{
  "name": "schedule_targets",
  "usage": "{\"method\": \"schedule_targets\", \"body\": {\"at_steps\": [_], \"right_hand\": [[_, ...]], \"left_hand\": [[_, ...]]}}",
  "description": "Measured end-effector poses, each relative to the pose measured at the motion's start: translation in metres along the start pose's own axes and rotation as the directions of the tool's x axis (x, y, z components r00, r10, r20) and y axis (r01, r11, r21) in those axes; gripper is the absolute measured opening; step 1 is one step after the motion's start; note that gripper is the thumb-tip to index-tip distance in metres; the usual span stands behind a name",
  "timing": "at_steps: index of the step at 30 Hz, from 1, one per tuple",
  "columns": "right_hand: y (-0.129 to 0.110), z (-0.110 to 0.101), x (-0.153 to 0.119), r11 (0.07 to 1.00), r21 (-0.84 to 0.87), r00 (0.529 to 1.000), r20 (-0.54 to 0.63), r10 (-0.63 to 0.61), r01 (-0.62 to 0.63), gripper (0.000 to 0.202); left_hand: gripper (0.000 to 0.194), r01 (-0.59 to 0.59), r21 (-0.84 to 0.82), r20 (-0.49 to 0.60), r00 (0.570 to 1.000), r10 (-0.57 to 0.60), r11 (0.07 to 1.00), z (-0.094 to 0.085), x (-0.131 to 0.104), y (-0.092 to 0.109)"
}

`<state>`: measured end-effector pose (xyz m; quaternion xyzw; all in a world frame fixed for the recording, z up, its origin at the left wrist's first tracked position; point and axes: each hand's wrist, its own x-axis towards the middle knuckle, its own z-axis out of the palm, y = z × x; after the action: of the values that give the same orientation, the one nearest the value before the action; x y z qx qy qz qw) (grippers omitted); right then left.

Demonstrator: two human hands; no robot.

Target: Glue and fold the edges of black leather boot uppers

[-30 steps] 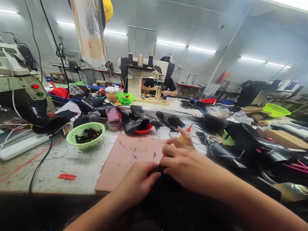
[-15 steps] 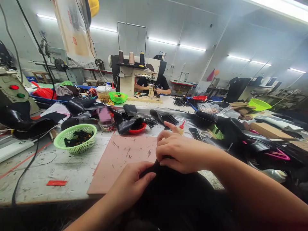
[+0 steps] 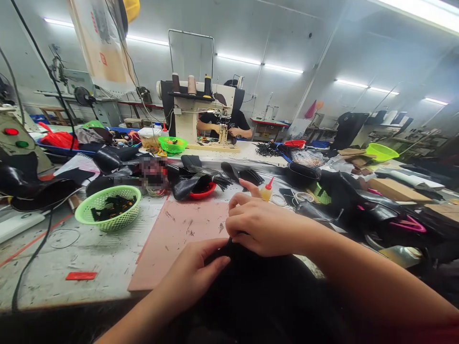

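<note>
The left hand [image 3: 195, 267] and right hand [image 3: 263, 224] pinch a black piece [image 3: 265, 291], perhaps cloth; its lower outline is lost in darkness.

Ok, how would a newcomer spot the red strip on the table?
On the white table, find the light green basket left of the pink board. Nearer the table's front edge lies a flat red strip. Its solid rectangular shape sets it apart from the thin wire loop.
</note>
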<state>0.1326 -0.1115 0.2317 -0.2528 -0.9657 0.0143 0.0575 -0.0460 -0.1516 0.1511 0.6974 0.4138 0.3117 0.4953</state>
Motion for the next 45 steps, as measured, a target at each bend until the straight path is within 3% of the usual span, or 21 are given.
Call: {"method": "schedule_targets", "body": {"at_steps": [12, 15, 24, 33, 40, 45], "right_hand": [[-0.003, 0.016, -0.003, 0.989, -0.147, 1.0, -0.011, 0.013, -0.014, 0.018], [-0.002, 0.018, -0.005, 0.988, -0.155, 1.0, -0.023, 0.021, -0.024, 0.018], [-0.004, 0.017, -0.007, 0.991, -0.123, 0.997, -0.058, 0.051, -0.058, 0.018], [0.001, 0.016, -0.011, 0.987, 0.088, 0.991, -0.014, 0.137, -0.135, 0.012], [0.013, 0.02, -0.017, 0.938, 0.313, 0.971, -0.136, 0.199, -0.148, 0.037], [0.026, 0.028, -0.019, 0.857, 0.421, 0.948, 0.026, 0.317, -0.298, 0.046]], "left_hand": [[0.027, 0.058, -0.187, 0.038, 0.998, -0.052, 0.981, 0.007, 0.025, -0.008], [0.027, 0.028, -0.224, 0.058, 0.998, -0.016, 0.974, 0.009, 0.026, -0.012], [0.03, 0.068, -0.181, 0.038, 0.997, -0.062, 0.981, 0.005, 0.031, -0.012], [0.027, 0.043, -0.183, 0.059, 0.998, -0.032, 0.982, 0.002, 0.029, -0.009], [0.024, 0.077, -0.214, 0.047, 0.997, -0.069, 0.974, -0.002, 0.023, -0.006], [0.026, 0.093, -0.252, 0.069, 0.995, -0.078, 0.963, -0.001, 0.021, -0.006]]}}
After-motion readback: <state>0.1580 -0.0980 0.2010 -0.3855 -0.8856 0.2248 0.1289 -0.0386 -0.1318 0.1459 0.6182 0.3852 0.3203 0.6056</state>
